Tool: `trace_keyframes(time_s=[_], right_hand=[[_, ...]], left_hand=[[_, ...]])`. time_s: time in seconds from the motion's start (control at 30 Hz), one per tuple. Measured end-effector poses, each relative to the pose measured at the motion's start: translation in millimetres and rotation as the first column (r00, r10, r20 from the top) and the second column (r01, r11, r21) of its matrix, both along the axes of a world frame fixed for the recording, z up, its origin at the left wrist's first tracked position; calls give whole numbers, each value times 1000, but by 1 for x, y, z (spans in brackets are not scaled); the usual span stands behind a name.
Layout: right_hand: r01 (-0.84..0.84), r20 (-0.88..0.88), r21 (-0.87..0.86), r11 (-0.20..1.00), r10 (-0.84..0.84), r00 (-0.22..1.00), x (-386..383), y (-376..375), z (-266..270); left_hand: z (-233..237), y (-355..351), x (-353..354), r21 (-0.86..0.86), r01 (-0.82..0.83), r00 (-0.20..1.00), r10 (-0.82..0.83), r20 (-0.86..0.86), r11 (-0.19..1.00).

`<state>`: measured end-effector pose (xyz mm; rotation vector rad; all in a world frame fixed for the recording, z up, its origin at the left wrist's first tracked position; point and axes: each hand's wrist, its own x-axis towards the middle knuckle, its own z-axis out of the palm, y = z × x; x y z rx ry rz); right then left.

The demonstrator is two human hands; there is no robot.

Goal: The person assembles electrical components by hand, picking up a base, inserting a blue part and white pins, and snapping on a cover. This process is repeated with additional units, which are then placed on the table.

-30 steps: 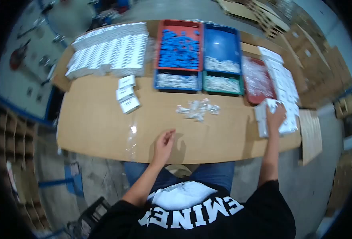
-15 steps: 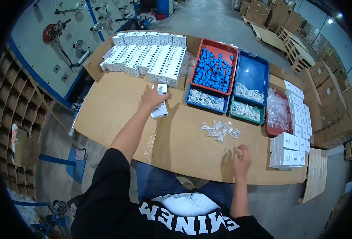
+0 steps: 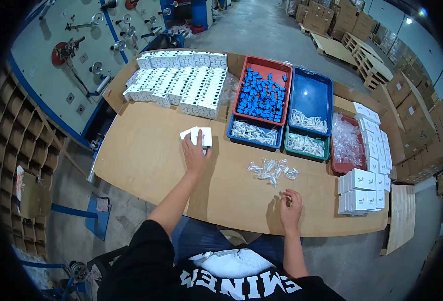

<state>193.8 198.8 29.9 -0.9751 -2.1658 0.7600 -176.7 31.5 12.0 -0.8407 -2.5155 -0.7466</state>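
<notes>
My left hand (image 3: 196,155) is closed on a small white box (image 3: 205,136) at the middle of the cardboard-covered table. A second white piece (image 3: 185,133) shows beside it, partly covered by my fingers. My right hand (image 3: 291,208) hovers near the table's front edge, its fingers loosely curled and apart, with nothing visible in them. Just beyond it lies a small pile of clear plastic packets with white pieces inside (image 3: 271,170).
Rows of white boxes (image 3: 181,83) stand at the back left. Trays hold blue plastic parts (image 3: 261,95), white plugs (image 3: 254,132) and clear plastic bags (image 3: 347,140). Printed white boxes (image 3: 364,190) are stacked at the right. A cardboard rim (image 3: 113,93) borders the table's back.
My left hand has come nearer to me with the white box, away from the rows, and the white pieces now lie closer together. My right hand has shifted slightly left and down.
</notes>
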Motion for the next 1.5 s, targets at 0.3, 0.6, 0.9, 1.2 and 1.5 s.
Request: trace_keyframes(time_s=[0.3,0.6,0.9,1.2,1.5], right_hand=[[-239,-285,-535,810,93,954,-85,-60,22],[-394,-413,-793,464,65,908,-68,-51,-2],[-491,-92,-116,863,483,871,-44,-74,35],[-589,-70,-149,794,586,807,-25,-83,21],[-650,-171,-35,759,636,752,-31,-87,2]], left_hand=[[22,-31,162,195,339,882,-384,274,920],[11,-44,225,677,-464,82,-734,675,571],[18,-45,211,488,-365,-754,-559,344,793],[43,-40,233,447,-494,-575,-666,475,746],[45,-31,247,420,-565,-406,-683,607,710]])
